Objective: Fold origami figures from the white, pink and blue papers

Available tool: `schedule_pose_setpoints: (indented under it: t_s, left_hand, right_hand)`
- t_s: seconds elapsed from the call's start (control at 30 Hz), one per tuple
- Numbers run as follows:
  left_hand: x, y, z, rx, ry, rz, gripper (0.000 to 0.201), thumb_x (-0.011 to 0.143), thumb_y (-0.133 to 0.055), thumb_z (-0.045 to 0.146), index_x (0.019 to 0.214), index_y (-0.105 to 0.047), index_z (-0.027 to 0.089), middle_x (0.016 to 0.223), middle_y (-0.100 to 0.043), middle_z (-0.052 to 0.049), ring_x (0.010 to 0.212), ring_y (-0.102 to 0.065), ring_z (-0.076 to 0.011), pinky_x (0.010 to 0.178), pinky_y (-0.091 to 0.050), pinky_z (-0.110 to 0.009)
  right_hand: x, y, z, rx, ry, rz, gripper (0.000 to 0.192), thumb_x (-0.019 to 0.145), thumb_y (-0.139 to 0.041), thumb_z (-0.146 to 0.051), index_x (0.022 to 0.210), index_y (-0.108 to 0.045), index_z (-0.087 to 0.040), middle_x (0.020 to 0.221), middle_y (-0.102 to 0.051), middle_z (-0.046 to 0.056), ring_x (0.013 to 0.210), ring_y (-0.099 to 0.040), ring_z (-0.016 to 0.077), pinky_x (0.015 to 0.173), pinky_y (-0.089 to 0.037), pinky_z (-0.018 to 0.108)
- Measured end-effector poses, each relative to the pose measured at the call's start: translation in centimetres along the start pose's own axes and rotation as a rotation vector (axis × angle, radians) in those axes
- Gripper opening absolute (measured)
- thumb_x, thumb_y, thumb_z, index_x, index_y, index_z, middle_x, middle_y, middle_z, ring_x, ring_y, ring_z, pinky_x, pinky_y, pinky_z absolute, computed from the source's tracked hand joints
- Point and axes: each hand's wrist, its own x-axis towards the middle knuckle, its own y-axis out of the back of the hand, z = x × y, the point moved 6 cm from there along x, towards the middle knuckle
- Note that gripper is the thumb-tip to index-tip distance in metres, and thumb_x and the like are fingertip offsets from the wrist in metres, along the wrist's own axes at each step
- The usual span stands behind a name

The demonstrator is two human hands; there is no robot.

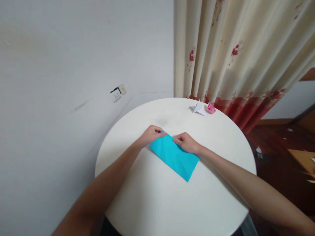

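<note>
On the round white table (152,203), near its middle, the turquoise paper (176,157) lies flat as a long folded rectangle, running at a slant from the far left corner toward you on the right. Your left hand (152,135) rests curled over the far corner, fingertips pressed down on the sheet and closed around nothing; your right hand (187,143) sits on the upper long edge just beside it, fingers bent and pinching or pressing that edge, though you cannot tell from here whether a layer is lifted between them. The step in hand looks like setting a crease along that far end, so keep the left fingertips pinning the corner firmly while the right works the edge, and check that the layers line up before you press hard. Run the pressure outward from where the two hands meet, so the paper does not skew on the smooth tabletop. At the far rim, well apart from your hands, a white folded paper bird (197,108) and a small pink folded paper box (211,108) sit side by side, in front of the flowered curtain (236,52).
</note>
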Motion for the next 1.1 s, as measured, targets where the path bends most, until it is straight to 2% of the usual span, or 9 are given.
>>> schedule_pose_setpoints:
  t_s: [0.17, 0.27, 0.4, 0.53, 0.63, 0.73, 0.93, 1.03, 1.1]
  left_hand:
    - [0.2, 4.2, -1.0, -0.045, 0.058, 0.138, 0.035, 0.064, -0.079, 0.048, 0.07, -0.07, 0.014, 0.06, -0.064, 0.0, 0.053, -0.054, -0.012, 0.049, -0.038, -0.022]
    - [0.1, 6.1, -1.7, -0.085, 0.083, 0.187, 0.036, 0.065, -0.079, 0.049, 0.071, -0.071, 0.014, 0.061, -0.067, -0.001, 0.053, -0.056, -0.0129, 0.052, -0.041, -0.024]
    - [0.0, 7.8, -2.7, -0.149, 0.103, 0.238, 0.04, 0.062, -0.082, 0.05, 0.078, -0.074, 0.014, 0.07, -0.072, -0.004, 0.058, -0.062, -0.016, 0.057, -0.047, -0.027]
    - [0.1, 8.7, -3.5, -0.191, 0.138, 0.276, 0.043, 0.06, -0.083, 0.05, 0.08, -0.074, 0.014, 0.071, -0.072, -0.005, 0.059, -0.063, -0.0171, 0.058, -0.048, -0.028]
    - [0.4, 7.7, -3.7, -0.17, 0.156, 0.255, 0.042, 0.061, -0.082, 0.051, 0.079, -0.073, 0.013, 0.068, -0.071, -0.004, 0.058, -0.061, -0.0164, 0.055, -0.046, -0.027]
    - [0.8, 5.1, -3.5, -0.123, 0.145, 0.194, 0.04, 0.063, -0.08, 0.05, 0.078, -0.072, 0.013, 0.068, -0.07, -0.004, 0.058, -0.061, -0.0163, 0.053, -0.044, -0.025]
    - [1.6, 0.2, -3.1, 0.084, 0.031, 0.074, 0.036, 0.076, -0.069, 0.05, 0.077, -0.07, 0.013, 0.067, -0.067, -0.003, 0.06, -0.061, -0.0171, 0.053, -0.045, -0.026]
    - [1.4, 0.0, -1.7, 0.365, -0.15, 0.179, 0.037, 0.08, -0.068, 0.04, 0.107, -0.07, 0.014, 0.101, -0.072, -0.01, 0.092, -0.067, -0.0245, 0.081, -0.053, -0.035]
    - [0.6, -0.6, -0.3, 0.627, -0.314, 0.249, 0.051, 0.081, -0.067, 0.034, 0.128, -0.059, 0.016, 0.129, -0.063, -0.013, 0.119, -0.057, -0.0283, 0.102, -0.045, -0.042]
  right_hand:
    - [-0.3, 1.3, 0.9, -0.062, -0.017, 0.018, 0.042, 0.088, -0.048, -0.047, 0.057, -0.037, -0.02, 0.054, -0.03, -0.006, 0.052, -0.028, 0.0082, 0.049, -0.023, 0.024]
    - [-0.7, 2.0, 1.3, -0.045, -0.054, 0.001, 0.041, 0.089, -0.047, -0.047, 0.058, -0.043, -0.02, 0.05, -0.04, -0.006, 0.047, -0.036, 0.0086, 0.048, -0.027, 0.023]
    - [-1.4, 3.3, 1.4, -0.066, -0.079, -0.027, 0.041, 0.091, -0.043, -0.045, 0.062, -0.054, -0.018, 0.055, -0.06, 0.0, 0.047, -0.049, 0.0107, 0.05, -0.036, 0.024]
    - [-1.6, 5.3, 2.2, -0.168, -0.143, 0.006, 0.035, 0.089, -0.048, -0.039, 0.063, -0.057, -0.017, 0.054, -0.064, 0.003, 0.049, -0.055, 0.0127, 0.055, -0.04, 0.025]
    - [-1.3, 7.3, 2.7, -0.218, -0.183, 0.198, 0.035, 0.091, -0.046, -0.037, 0.067, -0.061, -0.016, 0.059, -0.068, 0.006, 0.054, -0.059, 0.0151, 0.06, -0.042, 0.027]
    - [-1.0, 7.8, 2.4, -0.206, -0.155, 0.337, 0.041, 0.094, -0.043, -0.042, 0.074, -0.066, -0.014, 0.068, -0.071, 0.009, 0.061, -0.062, 0.017, 0.063, -0.043, 0.028]
    - [-0.6, 3.7, 1.4, -0.136, -0.048, 0.06, 0.028, 0.084, -0.062, -0.04, 0.093, -0.072, -0.014, 0.07, -0.068, 0.002, 0.062, -0.058, 0.0144, 0.058, -0.042, 0.024]
    - [-0.6, 2.7, 1.3, -0.213, -0.016, 0.045, 0.023, 0.08, -0.068, -0.028, 0.099, -0.072, -0.015, 0.068, -0.065, -0.001, 0.062, -0.057, 0.0135, 0.06, -0.042, 0.024]
    - [-0.6, 2.6, 1.2, -0.292, -0.022, 0.076, 0.02, 0.082, -0.067, -0.026, 0.1, -0.072, -0.017, 0.073, -0.068, 0.0, 0.066, -0.059, 0.0142, 0.064, -0.042, 0.024]
